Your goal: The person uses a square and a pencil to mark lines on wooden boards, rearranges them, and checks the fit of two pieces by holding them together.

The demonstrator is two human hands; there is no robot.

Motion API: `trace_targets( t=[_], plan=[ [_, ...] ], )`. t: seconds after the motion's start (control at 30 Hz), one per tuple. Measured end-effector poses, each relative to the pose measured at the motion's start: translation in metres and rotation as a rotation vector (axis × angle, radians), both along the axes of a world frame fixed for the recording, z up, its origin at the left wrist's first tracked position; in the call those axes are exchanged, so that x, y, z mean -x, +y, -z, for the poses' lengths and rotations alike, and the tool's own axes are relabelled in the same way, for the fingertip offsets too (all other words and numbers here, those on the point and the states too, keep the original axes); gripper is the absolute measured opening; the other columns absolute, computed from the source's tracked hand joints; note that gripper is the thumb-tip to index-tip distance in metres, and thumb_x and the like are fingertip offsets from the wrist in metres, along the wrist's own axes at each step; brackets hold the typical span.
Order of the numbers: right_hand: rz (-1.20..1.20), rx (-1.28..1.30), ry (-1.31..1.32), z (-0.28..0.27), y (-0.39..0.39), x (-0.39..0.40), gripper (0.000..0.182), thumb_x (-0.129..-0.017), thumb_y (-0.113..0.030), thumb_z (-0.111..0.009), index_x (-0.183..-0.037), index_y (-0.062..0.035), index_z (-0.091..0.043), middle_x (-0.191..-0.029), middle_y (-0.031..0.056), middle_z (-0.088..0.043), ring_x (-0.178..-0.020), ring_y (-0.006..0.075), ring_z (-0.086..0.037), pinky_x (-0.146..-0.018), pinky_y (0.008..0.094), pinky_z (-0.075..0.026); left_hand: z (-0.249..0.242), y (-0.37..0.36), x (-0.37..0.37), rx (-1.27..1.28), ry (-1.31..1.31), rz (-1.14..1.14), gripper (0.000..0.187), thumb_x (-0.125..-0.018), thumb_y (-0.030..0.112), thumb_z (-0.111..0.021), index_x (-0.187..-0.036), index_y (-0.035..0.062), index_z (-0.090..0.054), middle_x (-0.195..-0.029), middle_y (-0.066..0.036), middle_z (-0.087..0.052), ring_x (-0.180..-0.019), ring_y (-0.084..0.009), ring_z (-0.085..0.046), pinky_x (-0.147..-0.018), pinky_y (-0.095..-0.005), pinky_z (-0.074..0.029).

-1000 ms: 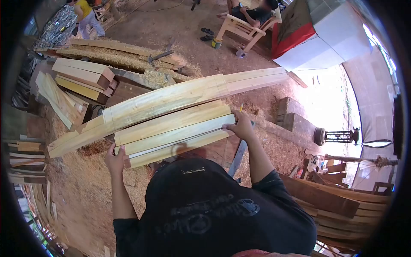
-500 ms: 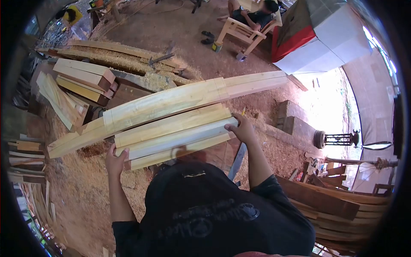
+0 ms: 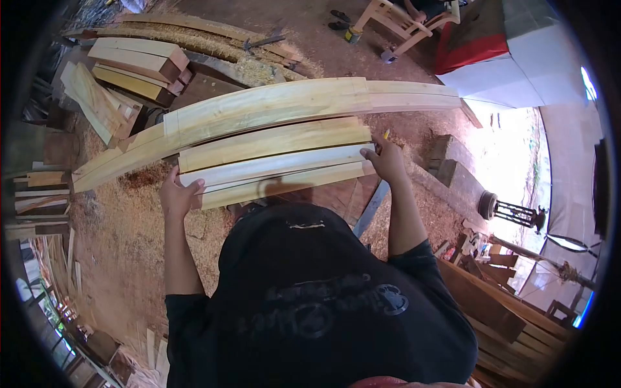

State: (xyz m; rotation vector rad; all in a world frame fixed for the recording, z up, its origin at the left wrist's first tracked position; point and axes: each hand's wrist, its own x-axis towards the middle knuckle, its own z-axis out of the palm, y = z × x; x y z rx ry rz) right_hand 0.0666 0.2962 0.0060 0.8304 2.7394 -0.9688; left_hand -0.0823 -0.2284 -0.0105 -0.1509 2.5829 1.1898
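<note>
A pale wooden plank (image 3: 278,165) lies crosswise in front of me, held at both ends. At its left end, my left hand (image 3: 177,195) is closed on it, thumb on top. My right hand (image 3: 389,161) grips the right end, thumb over the upper face. Behind the held plank runs a yellowish plank (image 3: 272,143), and another narrow plank (image 3: 291,183) lies on the near side. Farther back a long, slightly curved beam (image 3: 265,107) extends past both ends. A small yellow thing (image 3: 386,134) shows just beyond my right fingers.
Stacked wood blocks (image 3: 139,55) stand at the back left near an adze-like tool (image 3: 264,42). A metal strip (image 3: 372,207) slants below my right hand. Concrete blocks (image 3: 453,161) stand right. A person sits on a wooden chair (image 3: 394,22) at the back. Shavings cover the ground.
The view has shifted, so the planks and both hands appear higher and a little further right. Both hands keep their hold on the plank's ends.
</note>
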Motion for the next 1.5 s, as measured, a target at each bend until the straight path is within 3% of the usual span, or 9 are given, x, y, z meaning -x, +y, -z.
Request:
trace_targets(
  t=[0.13, 0.3, 0.43, 0.53, 0.6, 0.7, 0.9, 1.27, 1.5],
  plan=[
    [-0.042, -0.016, 0.050, -0.001, 0.002, 0.001, 0.052, -0.078, -0.026, -0.088, -0.124, -0.0096, -0.073, -0.082, 0.0162, -0.073, -0.079, 0.0342, -0.072, -0.073, 0.0436, -0.054, -0.002, 0.005, 0.000, -0.047, 0.006, 0.005, 0.059, -0.076, 0.009, -0.090, -0.130, 0.0008, -0.067, -0.113, -0.013, -0.078, -0.100, -0.0227, -0.075, -0.091, -0.0346, -0.057],
    [-0.151, -0.040, -0.021, -0.007, 0.002, 0.003, 0.082, -0.068, -0.019, -0.094, -0.140, -0.0062, -0.059, -0.119, 0.0238, -0.069, -0.107, 0.0408, -0.068, -0.092, 0.0476, -0.055, 0.010, -0.003, 0.004, -0.046, -0.125, -0.017, 0.069, -0.075, 0.014, -0.092, -0.136, 0.0008, -0.063, -0.127, -0.019, -0.073, -0.113, -0.0272, -0.072, -0.099, -0.0387, -0.055],
    [-0.199, -0.220, 0.089, 0.014, 0.001, 0.001, 0.104, -0.062, -0.013, -0.095, -0.152, -0.0070, -0.045, -0.153, 0.0273, -0.048, -0.133, 0.0461, -0.055, -0.111, 0.0486, -0.048, -0.022, 0.020, 0.001, 0.486, 0.117, 0.195, 0.109, -0.062, 0.025, -0.099, -0.155, 0.0081, -0.045, -0.156, -0.021, -0.049, -0.145, -0.0356, -0.046, -0.117, -0.0507, -0.041],
    [-0.315, -0.302, 0.101, 0.015, -0.003, 0.006, 0.108, -0.060, -0.013, -0.094, -0.155, -0.0104, -0.042, -0.157, 0.0251, -0.044, -0.138, 0.0462, -0.051, -0.115, 0.0476, -0.046, -0.065, 0.053, 0.000, 0.683, 0.081, 0.436, 0.123, -0.053, 0.032, -0.102, -0.160, 0.0177, -0.041, -0.163, -0.015, -0.041, -0.153, -0.0352, -0.035, -0.122, -0.0559, -0.034],
    [-0.300, -0.289, 0.111, 0.014, -0.003, 0.011, 0.106, -0.060, -0.012, -0.093, -0.154, -0.0113, -0.043, -0.156, 0.0243, -0.045, -0.137, 0.0469, -0.051, -0.114, 0.0483, -0.046, -0.058, 0.055, 0.002, 0.774, 0.147, 0.579, 0.118, -0.053, 0.036, -0.101, -0.157, 0.0256, -0.046, -0.159, -0.011, -0.047, -0.151, -0.0330, -0.039, -0.120, -0.0558, -0.034],
    [-0.285, -0.228, 0.047, 0.000, -0.008, 0.008, 0.102, -0.061, -0.010, -0.093, -0.151, -0.0117, -0.045, -0.153, 0.0233, -0.048, -0.134, 0.0469, -0.053, -0.112, 0.0492, -0.048, -0.012, 0.041, 0.014, 0.735, 0.365, 0.637, 0.106, -0.056, 0.034, -0.099, -0.151, 0.0227, -0.051, -0.146, -0.011, -0.056, -0.142, -0.0318, -0.050, -0.116, -0.0544, -0.036],
    [-0.242, -0.205, -0.002, -0.026, -0.010, 0.001, 0.099, -0.059, -0.010, -0.094, -0.146, -0.0134, -0.048, -0.148, 0.0217, -0.052, -0.128, 0.0472, -0.057, -0.108, 0.0501, -0.051, -0.058, 0.054, 0.010, 0.627, 0.299, 0.708, 0.089, -0.057, 0.028, -0.094, -0.138, 0.0182, -0.057, -0.126, -0.008, -0.063, -0.123, -0.0299, -0.060, -0.113, -0.0535, -0.038],
    [-0.271, -0.200, 0.107, 0.004, -0.011, -0.020, 0.108, -0.056, -0.015, -0.097, -0.150, -0.0088, -0.045, -0.145, 0.0257, -0.055, -0.133, 0.0472, -0.054, -0.108, 0.0503, -0.050, -0.045, 0.065, -0.012, 0.696, 0.266, 0.774, 0.090, -0.066, 0.036, -0.090, -0.147, 0.0211, -0.054, -0.135, -0.011, -0.059, -0.129, -0.0305, -0.057, -0.115, -0.0557, -0.036],
    [0.258, -0.005, 0.153, 0.024, -0.009, -0.084, 0.115, -0.065, -0.024, -0.098, -0.159, -0.0025, -0.036, -0.148, 0.0260, -0.054, -0.132, 0.0434, -0.057, -0.110, 0.0494, -0.049, -0.027, 0.159, -0.034, 0.493, 0.445, 1.047, 0.084, -0.081, 0.044, -0.082, -0.157, 0.0326, -0.048, -0.150, -0.018, -0.050, -0.139, -0.0382, -0.048, -0.117, -0.0571, -0.032]
  ],
)
